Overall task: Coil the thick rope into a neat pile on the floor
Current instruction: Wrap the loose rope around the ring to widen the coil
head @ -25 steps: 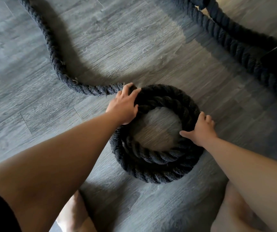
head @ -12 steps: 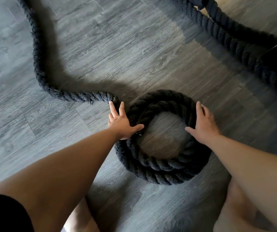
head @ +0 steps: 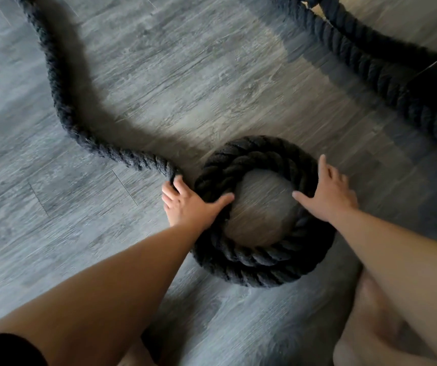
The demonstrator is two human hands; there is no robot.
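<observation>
Rope [head: 75, 122] is feeding into the coil [head: 265, 270] on the floor [head: 238, 75] from the coil's left. The left hand [head: 191, 204] is now curling round that loose stretch (a second ago it was gripping the coil's far rim). The right hand [head: 328, 196], fingers now straightened, is pressing the coil's right side, likely readying another wrap.

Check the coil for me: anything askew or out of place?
Nothing stands out. The thick dark twisted rope lies in even stacked rings under the left hand and right hand; its loose length snakes away left, not yet coiled.
</observation>
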